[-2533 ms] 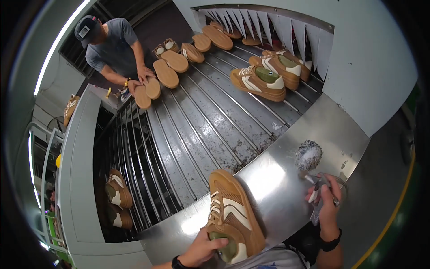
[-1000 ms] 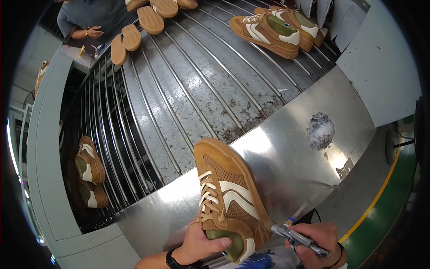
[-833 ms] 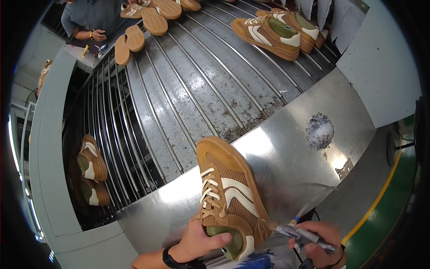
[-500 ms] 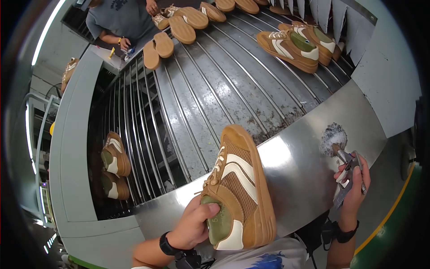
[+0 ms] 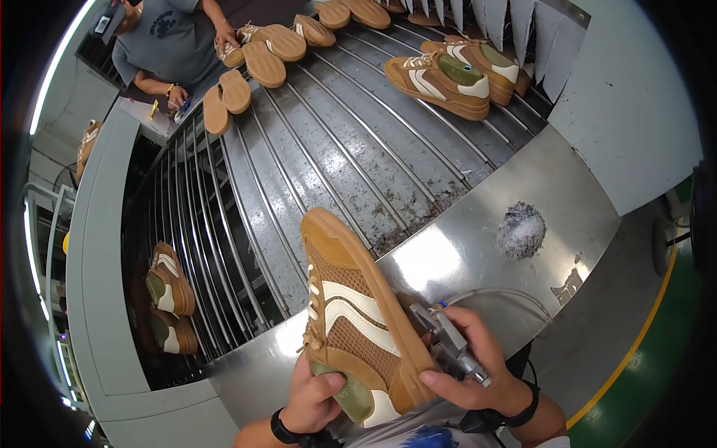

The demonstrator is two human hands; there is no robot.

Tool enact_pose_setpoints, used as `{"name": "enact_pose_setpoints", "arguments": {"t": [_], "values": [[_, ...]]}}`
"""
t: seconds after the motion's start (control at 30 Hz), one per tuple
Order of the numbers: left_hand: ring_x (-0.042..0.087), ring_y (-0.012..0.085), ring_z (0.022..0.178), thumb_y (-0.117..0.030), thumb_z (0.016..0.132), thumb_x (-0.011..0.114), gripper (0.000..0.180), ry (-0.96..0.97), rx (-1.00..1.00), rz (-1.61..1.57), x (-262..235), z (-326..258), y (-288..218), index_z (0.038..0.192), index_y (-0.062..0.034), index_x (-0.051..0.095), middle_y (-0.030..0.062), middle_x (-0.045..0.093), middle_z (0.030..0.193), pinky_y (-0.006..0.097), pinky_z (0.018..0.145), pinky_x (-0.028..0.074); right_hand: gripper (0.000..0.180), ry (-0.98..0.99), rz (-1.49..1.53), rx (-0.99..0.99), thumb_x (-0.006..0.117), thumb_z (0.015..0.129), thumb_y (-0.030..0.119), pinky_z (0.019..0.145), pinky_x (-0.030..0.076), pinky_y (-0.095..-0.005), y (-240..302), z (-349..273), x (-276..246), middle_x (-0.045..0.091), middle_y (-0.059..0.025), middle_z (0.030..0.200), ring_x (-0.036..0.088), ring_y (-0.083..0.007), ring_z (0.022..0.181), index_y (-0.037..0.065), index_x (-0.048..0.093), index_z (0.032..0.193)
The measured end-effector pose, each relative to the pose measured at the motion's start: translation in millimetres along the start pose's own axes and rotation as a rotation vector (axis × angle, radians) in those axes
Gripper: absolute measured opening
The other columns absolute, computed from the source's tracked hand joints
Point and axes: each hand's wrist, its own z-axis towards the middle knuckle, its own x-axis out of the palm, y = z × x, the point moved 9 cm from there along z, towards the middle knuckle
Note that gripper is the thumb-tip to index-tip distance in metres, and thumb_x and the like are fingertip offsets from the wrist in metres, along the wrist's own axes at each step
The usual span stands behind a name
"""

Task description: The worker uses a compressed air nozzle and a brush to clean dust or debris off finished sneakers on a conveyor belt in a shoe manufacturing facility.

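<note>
At the near edge, above the person's lap, a tan shoe (image 5: 351,313) is held up in front of the metal ledge (image 5: 571,194). Its toe points away from the person and a little to the left, its heel back toward the body and rightward, so the long axis runs steeply up the view. The side with white stripes faces the camera; the laces show nearly edge-on at the left, and the far side is hidden.

The left hand (image 5: 310,396) is clamped on the heel end, thumb pressed to the green insert (image 5: 355,396) in the opening; its other fingers are largely out of sight behind the shoe. The right hand (image 5: 482,366) has its fingers closed round a grey metal tool (image 5: 452,343), with the thumb against the sole edge near the heel. The tool's tip, close by the sole, is hard to make out.

Beyond, a whitish patch (image 5: 521,230) marks the ledge. Two shoes (image 5: 170,280) stand left of the metal bars (image 5: 336,160). Further off, more shoes (image 5: 441,86) sit by the slit curtain (image 5: 504,26), partly covered by one another. A co-worker (image 5: 168,45), head cut off by the rim, touches a shoe at the far side.
</note>
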Motion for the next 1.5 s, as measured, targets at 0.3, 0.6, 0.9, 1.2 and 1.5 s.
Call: {"name": "enact_pose_setpoints", "arguments": {"t": [0.3,0.6,0.9,1.2,1.5], "values": [[0.052,0.0246,0.113,-0.018,0.079,0.065,0.065,0.034,0.027,0.016,4.8,-2.2,4.7,0.131,0.0055,0.033,0.0145,0.05,0.124,0.037,0.095,0.043,0.076,0.026,0.098,0.089,0.074,0.07,0.013,0.091,0.039,-0.0306,0.3,-8.3,6.7,0.049,-0.0113,0.111,0.048,-0.0161,0.103,-0.002,0.03,0.129],[0.05,0.0257,0.114,-0.017,0.074,0.064,0.073,-0.041,0.015,0.123,-4.2,-0.2,11.9,0.134,0.0024,0.029,0.014,0.048,0.127,0.038,0.097,0.041,0.07,-0.005,0.107,0.099,0.074,0.074,0.013,0.084,0.043,-0.0282,-24.3,-6.9,3.7,0.053,-0.0095,0.105,0.052,-0.0146,0.096,0.0,0.033,0.129],[0.058,0.0191,0.101,-0.009,0.068,0.071,0.066,0.082,0.421,0.932,10.3,-17.7,-60.6,0.125,0.0086,0.043,0.0142,0.059,0.112,0.031,0.087,0.046,0.05,-0.289,0.204,0.054,0.057,0.088,0.022,0.081,0.043,-0.0268,-36.0,-15.0,-42.3,0.055,-0.008,0.1,0.054,-0.014,0.09,0.002,0.033,0.127],[0.057,0.0259,0.11,-0.008,0.084,0.054,0.024,0.652,0.874,1.86,43.1,-44.7,-16.2,0.106,-0.0031,0.061,0.0133,0.06,0.114,0.038,0.099,0.042,0.05,-0.532,0.075,0.276,0.054,0.089,0.036,0.069,0.05,-0.0278,-31.1,-33.4,-117.5,0.056,-0.0109,0.097,0.059,-0.0158,0.079,-0.004,0.046,0.117],[0.057,0.0245,0.111,-0.013,0.086,0.052,0.025,0.662,0.829,1.832,48.1,-30.9,-18.3,0.107,-0.0049,0.061,0.0111,0.06,0.115,0.036,0.1,0.041,0.043,0.119,0.24,0.292,0.053,0.091,0.027,0.068,0.05,-0.0261,8.9,12.2,-14.7,0.064,-0.0135,0.091,0.063,-0.0154,0.077,-0.009,0.051,0.115]]}}
